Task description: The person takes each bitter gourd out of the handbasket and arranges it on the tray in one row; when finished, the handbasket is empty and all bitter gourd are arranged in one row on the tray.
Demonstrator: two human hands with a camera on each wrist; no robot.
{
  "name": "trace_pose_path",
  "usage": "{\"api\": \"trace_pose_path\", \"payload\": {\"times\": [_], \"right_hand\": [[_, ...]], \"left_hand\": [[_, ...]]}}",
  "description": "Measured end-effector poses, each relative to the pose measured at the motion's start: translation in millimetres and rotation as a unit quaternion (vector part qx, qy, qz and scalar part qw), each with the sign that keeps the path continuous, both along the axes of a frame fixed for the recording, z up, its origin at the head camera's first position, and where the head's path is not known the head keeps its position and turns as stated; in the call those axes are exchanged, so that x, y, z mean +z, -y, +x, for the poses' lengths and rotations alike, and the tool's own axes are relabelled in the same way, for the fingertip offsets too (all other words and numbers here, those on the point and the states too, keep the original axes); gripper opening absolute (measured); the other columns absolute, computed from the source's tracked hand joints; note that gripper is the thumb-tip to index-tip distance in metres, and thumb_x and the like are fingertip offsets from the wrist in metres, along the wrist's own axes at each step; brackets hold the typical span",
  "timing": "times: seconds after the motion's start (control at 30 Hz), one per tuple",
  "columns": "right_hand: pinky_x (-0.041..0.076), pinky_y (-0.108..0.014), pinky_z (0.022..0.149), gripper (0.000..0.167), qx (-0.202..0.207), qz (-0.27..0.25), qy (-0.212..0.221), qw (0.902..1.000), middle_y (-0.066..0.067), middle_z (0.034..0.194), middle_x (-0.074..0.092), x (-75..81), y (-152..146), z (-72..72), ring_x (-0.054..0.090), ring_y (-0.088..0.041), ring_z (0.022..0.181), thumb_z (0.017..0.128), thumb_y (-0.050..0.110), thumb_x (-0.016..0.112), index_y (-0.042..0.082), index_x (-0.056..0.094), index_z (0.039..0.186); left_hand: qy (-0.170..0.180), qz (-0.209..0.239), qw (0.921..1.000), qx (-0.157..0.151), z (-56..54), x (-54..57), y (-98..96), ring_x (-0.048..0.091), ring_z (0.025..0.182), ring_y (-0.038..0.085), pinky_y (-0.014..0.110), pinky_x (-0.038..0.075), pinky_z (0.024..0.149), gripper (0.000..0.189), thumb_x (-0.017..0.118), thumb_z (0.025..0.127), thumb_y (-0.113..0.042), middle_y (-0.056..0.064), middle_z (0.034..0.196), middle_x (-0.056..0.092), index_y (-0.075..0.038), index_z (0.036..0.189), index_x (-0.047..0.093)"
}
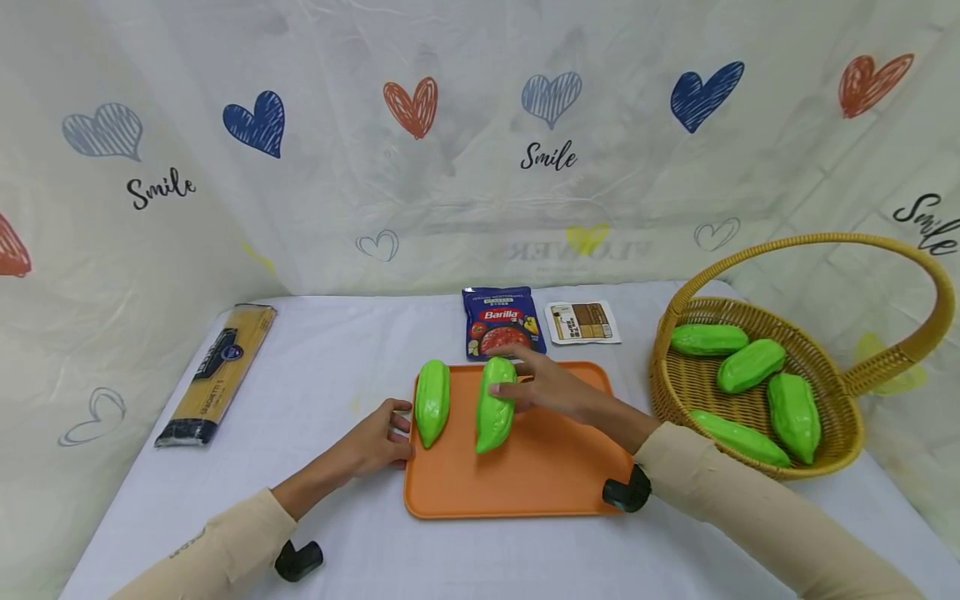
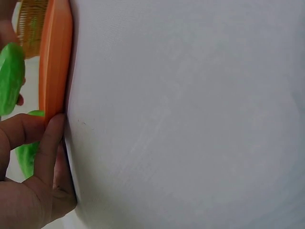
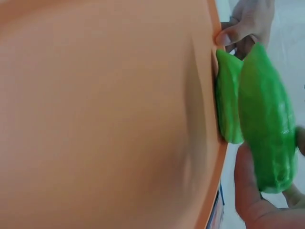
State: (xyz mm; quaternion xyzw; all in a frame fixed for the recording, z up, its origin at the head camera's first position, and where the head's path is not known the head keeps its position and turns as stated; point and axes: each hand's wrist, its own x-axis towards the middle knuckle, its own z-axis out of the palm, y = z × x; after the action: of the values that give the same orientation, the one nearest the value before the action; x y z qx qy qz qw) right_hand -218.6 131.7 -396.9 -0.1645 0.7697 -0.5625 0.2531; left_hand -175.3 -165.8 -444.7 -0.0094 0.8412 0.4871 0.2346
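Note:
My right hand (image 1: 546, 382) grips a bright green, ridged gourd (image 1: 495, 417) with a pointed end, holding it above the orange tray (image 1: 555, 475). In the right wrist view, the thumb and fingers are around the blunt end of this gourd (image 3: 268, 119), and its shadow falls on the tray. A second green gourd (image 1: 432, 404) lies along the tray's left side, pointed end toward me. At the tray's left edge, my left hand (image 1: 381, 437) pinches the rim; the left wrist view shows thumb and finger against the orange rim (image 2: 56, 62).
On the right stands a wicker basket (image 1: 840, 417) with a tall arched handle, holding several green gourds (image 1: 795, 417). Behind the tray lie a blue Barilla pouch (image 1: 504, 321) and a small white packet (image 1: 583, 322). A spaghetti pack (image 1: 217, 375) lies at the left on the white tablecloth (image 1: 322, 358).

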Motion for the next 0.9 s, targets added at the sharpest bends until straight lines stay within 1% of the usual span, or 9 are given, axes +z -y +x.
{"api": "trace_pose_path", "payload": {"times": [0.03, 0.1, 0.23, 0.37, 0.53, 0.63, 0.73, 0.8, 0.9], "right_hand": [[0.061, -0.045, 0.086, 0.061, 0.002, 0.001, -0.004, 1.0000, -0.018, 0.145, 0.047, -1.2, 1.2, -0.8, 0.055, -0.036, 0.128, 0.097, 0.027, 0.067, 0.020, 0.040, 0.151], [0.062, -0.043, 0.087, 0.062, 0.000, 0.001, -0.007, 1.0000, -0.019, 0.146, 0.047, -2.5, 3.9, -1.9, 0.055, -0.036, 0.127, 0.098, 0.027, 0.066, 0.018, 0.038, 0.152], [0.062, -0.043, 0.086, 0.062, -0.010, -0.002, -0.008, 0.9999, -0.022, 0.139, 0.053, -3.4, 9.7, -3.8, 0.064, -0.029, 0.115, 0.098, 0.026, 0.065, 0.013, 0.038, 0.152], [0.061, -0.048, 0.086, 0.061, -0.012, -0.005, -0.008, 0.9999, -0.024, 0.132, 0.057, -3.2, 14.6, -5.9, 0.068, -0.026, 0.106, 0.098, 0.025, 0.066, 0.012, 0.040, 0.151], [0.060, -0.052, 0.088, 0.057, -0.001, -0.004, -0.018, 0.9998, -0.020, 0.138, 0.054, -7.0, 19.5, -9.7, 0.066, -0.026, 0.109, 0.099, 0.023, 0.064, 0.016, 0.043, 0.152], [0.060, -0.050, 0.087, 0.057, 0.006, -0.002, -0.019, 0.9998, -0.020, 0.140, 0.052, -9.5, 22.3, -11.3, 0.065, -0.026, 0.109, 0.099, 0.023, 0.064, 0.016, 0.043, 0.152], [0.060, -0.048, 0.088, 0.059, 0.015, -0.002, -0.012, 0.9998, -0.022, 0.138, 0.051, -12.0, 25.1, -12.7, 0.065, -0.027, 0.109, 0.099, 0.023, 0.063, 0.013, 0.041, 0.153], [0.060, -0.046, 0.088, 0.061, 0.022, 0.005, -0.008, 0.9997, -0.024, 0.138, 0.050, -13.1, 26.8, -13.8, 0.063, -0.028, 0.112, 0.099, 0.023, 0.063, 0.011, 0.039, 0.153], [0.060, -0.044, 0.088, 0.062, 0.030, 0.020, -0.002, 0.9994, -0.024, 0.143, 0.046, -14.1, 28.8, -15.5, 0.060, -0.028, 0.116, 0.099, 0.023, 0.064, 0.010, 0.038, 0.154]], "left_hand": [[0.000, 0.000, 1.0000, 0.000, 0.0, 0.0, 0.1, 0.062, 0.095, 0.019, 0.033, 0.063, 0.074, 0.073, 0.074, 0.081, 0.001, 0.012, 0.118, 0.053, -0.003, 0.146, 0.040], [0.002, 0.001, 1.0000, 0.000, 0.0, 0.2, 0.1, 0.062, 0.096, 0.020, 0.034, 0.063, 0.074, 0.073, 0.073, 0.081, 0.001, 0.012, 0.118, 0.053, -0.003, 0.146, 0.040], [0.002, 0.004, 1.0000, -0.001, 0.1, 0.8, -0.1, 0.062, 0.095, 0.020, 0.034, 0.063, 0.074, 0.072, 0.073, 0.082, 0.002, 0.012, 0.118, 0.053, -0.003, 0.146, 0.040], [0.002, 0.005, 1.0000, -0.001, 0.1, 0.8, 0.0, 0.062, 0.096, 0.020, 0.034, 0.063, 0.074, 0.072, 0.073, 0.082, 0.002, 0.012, 0.118, 0.053, -0.003, 0.146, 0.039], [0.003, 0.007, 1.0000, -0.001, 0.2, 0.8, 0.3, 0.062, 0.096, 0.020, 0.034, 0.063, 0.074, 0.072, 0.072, 0.082, 0.002, 0.012, 0.118, 0.053, -0.003, 0.146, 0.039], [0.003, 0.010, 1.0000, 0.000, 0.2, 0.7, 0.4, 0.062, 0.096, 0.020, 0.034, 0.063, 0.075, 0.072, 0.072, 0.082, 0.002, 0.013, 0.118, 0.053, -0.002, 0.146, 0.039], [0.003, 0.012, 0.9999, 0.001, -0.1, 0.4, 0.4, 0.061, 0.096, 0.021, 0.034, 0.063, 0.075, 0.072, 0.072, 0.082, 0.003, 0.013, 0.118, 0.053, -0.002, 0.146, 0.039], [0.003, 0.013, 0.9999, 0.001, -0.3, 0.0, 0.3, 0.061, 0.097, 0.021, 0.034, 0.063, 0.075, 0.072, 0.071, 0.082, 0.003, 0.013, 0.118, 0.052, -0.002, 0.146, 0.039], [0.002, 0.013, 0.9999, 0.002, -0.4, -0.3, 0.2, 0.061, 0.096, 0.021, 0.034, 0.063, 0.074, 0.072, 0.071, 0.082, 0.003, 0.013, 0.118, 0.053, -0.002, 0.146, 0.039]]}}
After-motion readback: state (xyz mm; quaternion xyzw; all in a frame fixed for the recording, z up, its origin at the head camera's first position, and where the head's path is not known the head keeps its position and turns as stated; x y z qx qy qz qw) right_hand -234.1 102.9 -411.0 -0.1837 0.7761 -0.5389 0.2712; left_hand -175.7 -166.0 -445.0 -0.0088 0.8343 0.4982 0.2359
